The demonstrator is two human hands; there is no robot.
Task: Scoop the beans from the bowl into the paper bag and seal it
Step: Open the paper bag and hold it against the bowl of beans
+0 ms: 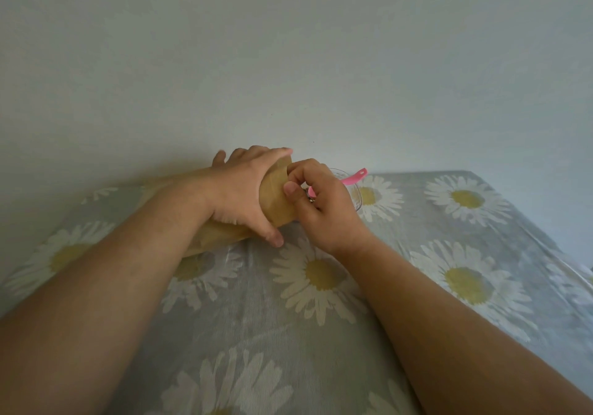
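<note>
- The brown paper bag (276,196) lies on its side on the table, a little left of the middle, with its mouth end pointing to the right and slightly raised.
- The left hand (244,190) grips the bag near the mouth end from above; its fingers curl over the far side and the thumb presses the near side low down.
- The right hand (321,202) meets the same end of the bag from the right. Its thumb and curled fingers pinch the paper edge there.
- Whether the mouth is folded over, I cannot tell; the two hands cover most of it.
- Behind the right hand stands a clear glass bowl (354,194), mostly hidden. Only a part of its rim and wall shows.
- A pink plastic spoon (354,177) rests in the bowl, its handle sticking out up and to the right.
- Beans I cannot make out clearly.
- The table wears a grey cloth with big white and yellow daisies (321,273).
- Behind the table is a plain pale wall (288,61).
</note>
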